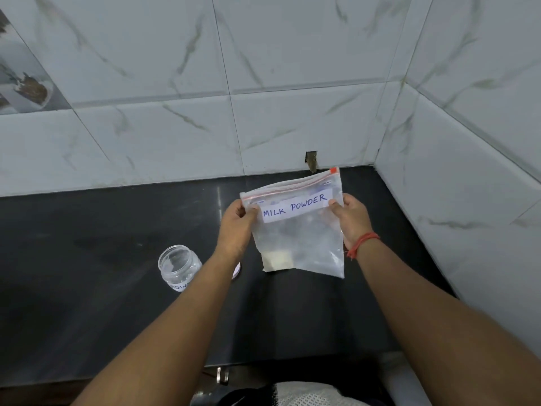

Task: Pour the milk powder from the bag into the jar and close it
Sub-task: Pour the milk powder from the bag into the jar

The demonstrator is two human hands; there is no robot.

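1. A clear zip bag [298, 227] is held upright above a black worktop [102, 259], its sealed mouth at the top and its long axis running roughly vertical, the top edge slanting up toward the right hand's side.
2. The left hand [235, 227] pinches the bag's upper left corner, fingers [252, 210] clenched on the plastic just below the red zip strip [292, 187].
3. The right hand [352, 219] grips the upper right edge the same way, its fingers [335, 205] pressed to the end of a white label [295, 207] reading "MILK POWDER" in blue handwriting. A red thread [363, 243] circles that wrist.
4. The label spans the gap between the two sets of fingers, tilted with the bag's top edge.
5. A small heap of pale powder [278, 260] sits in the bag's lower left corner, below the left fingers; the rest of the bag looks nearly empty.
6. A clear plastic jar [179, 266] stands upright and open on the worktop, below and to the left of the left fingers, well apart from the bag; part of a label shows low on its side.
7. A rounded pale edge, possibly the lid [236, 271], peeks out from behind the left forearm; it cannot be identified for certain.
8. White marble-patterned wall tiles [292, 68] with grey-green veining enclose the worktop behind and on the right, meeting in a corner beyond the right fingers.
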